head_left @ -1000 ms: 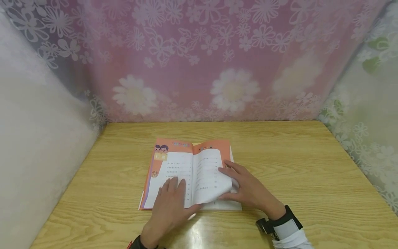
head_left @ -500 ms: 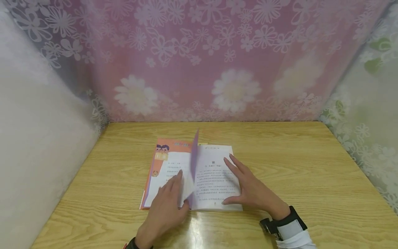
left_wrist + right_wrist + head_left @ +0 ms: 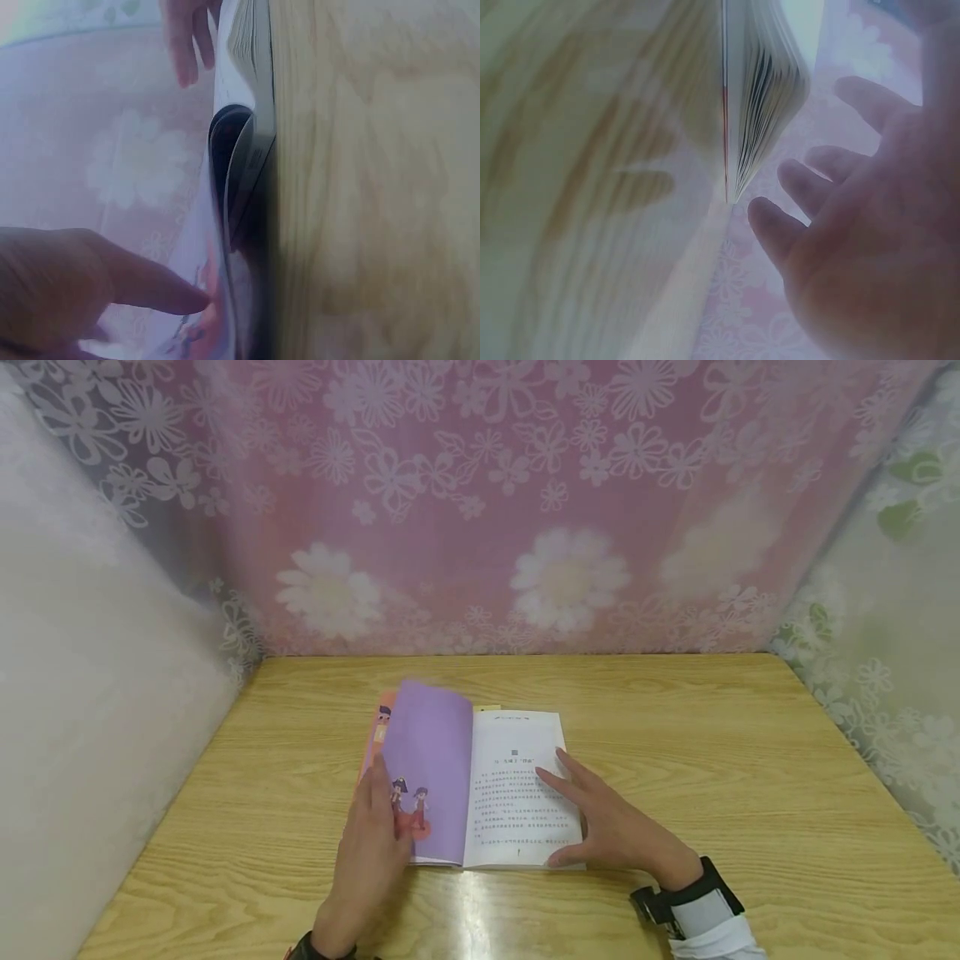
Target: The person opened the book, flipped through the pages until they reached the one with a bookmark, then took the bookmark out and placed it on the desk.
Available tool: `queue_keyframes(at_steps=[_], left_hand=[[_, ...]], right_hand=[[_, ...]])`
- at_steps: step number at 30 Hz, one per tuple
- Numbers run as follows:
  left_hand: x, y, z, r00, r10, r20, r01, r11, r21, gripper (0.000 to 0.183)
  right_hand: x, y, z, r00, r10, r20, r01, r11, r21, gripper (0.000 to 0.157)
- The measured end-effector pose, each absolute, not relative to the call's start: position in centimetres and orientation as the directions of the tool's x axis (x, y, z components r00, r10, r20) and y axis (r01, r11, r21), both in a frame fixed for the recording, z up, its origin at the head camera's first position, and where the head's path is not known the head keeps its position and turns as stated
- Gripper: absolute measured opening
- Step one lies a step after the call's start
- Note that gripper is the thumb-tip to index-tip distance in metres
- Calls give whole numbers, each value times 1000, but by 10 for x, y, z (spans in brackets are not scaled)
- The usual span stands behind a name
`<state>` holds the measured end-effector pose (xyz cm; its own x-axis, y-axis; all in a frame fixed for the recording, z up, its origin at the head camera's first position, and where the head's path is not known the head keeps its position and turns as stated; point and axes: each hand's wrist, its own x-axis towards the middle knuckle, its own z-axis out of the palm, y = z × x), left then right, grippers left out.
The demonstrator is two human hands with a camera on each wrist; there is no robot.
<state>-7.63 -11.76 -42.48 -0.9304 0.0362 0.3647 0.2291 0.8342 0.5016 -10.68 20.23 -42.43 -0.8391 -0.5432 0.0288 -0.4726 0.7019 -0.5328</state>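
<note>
An open paperback book (image 3: 517,802) lies on the wooden table in the head view. Its left side shows a purple page (image 3: 435,735) with two small cartoon children, bowed up from the pages beneath. The right page is white with printed text. My left hand (image 3: 369,843) rests along the purple page's outer edge, fingers straight and the thumb touching its lower part. The thumb (image 3: 161,289) shows against that page in the left wrist view. My right hand (image 3: 618,822) hovers at the right page's outer edge, fingers spread, holding nothing. The right wrist view shows its fingers (image 3: 806,187) beside the page block.
The wooden table (image 3: 712,735) reaches back to a pink flowered curtain (image 3: 465,527). Pale cloth hangs along the left and right sides. A yellow tab (image 3: 489,707) peeks out at the book's top edge. Black bands (image 3: 701,885) circle both wrists.
A page has swung over from right to left, baring its purple back and a text page. My left hand moved left with it; my right hand let go and stays at the right edge.
</note>
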Motion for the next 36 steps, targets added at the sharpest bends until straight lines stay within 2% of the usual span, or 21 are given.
queue_keyframes(at_steps=[6,11,14,17,22,29,36], left_hand=[[-74,-128,-429,-935,105,338,244,883,400,54],[-79,-130,-434,-880,228,417,386,855,346,46],[-82,-129,-434,-881,313,353,443,806,392,52],[-81,-126,-433,-897,364,250,439,792,423,51],[-80,-124,-430,-905,363,222,423,823,379,38],[-80,-121,-425,-922,334,197,385,847,366,37],[-82,-114,-425,-866,414,279,486,827,282,32]], right_hand=[[-108,206,-427,-822,-569,25,-490,684,-540,107],[-109,208,-429,-819,-574,9,-487,687,-539,105],[-109,208,-430,-817,-577,15,-494,687,-533,103],[-109,207,-430,-817,-576,18,-497,688,-529,101],[-109,205,-430,-824,-567,3,-485,702,-522,97],[-109,205,-429,-823,-568,12,-496,709,-502,88],[-111,202,-428,-822,-567,63,-526,710,-469,79]])
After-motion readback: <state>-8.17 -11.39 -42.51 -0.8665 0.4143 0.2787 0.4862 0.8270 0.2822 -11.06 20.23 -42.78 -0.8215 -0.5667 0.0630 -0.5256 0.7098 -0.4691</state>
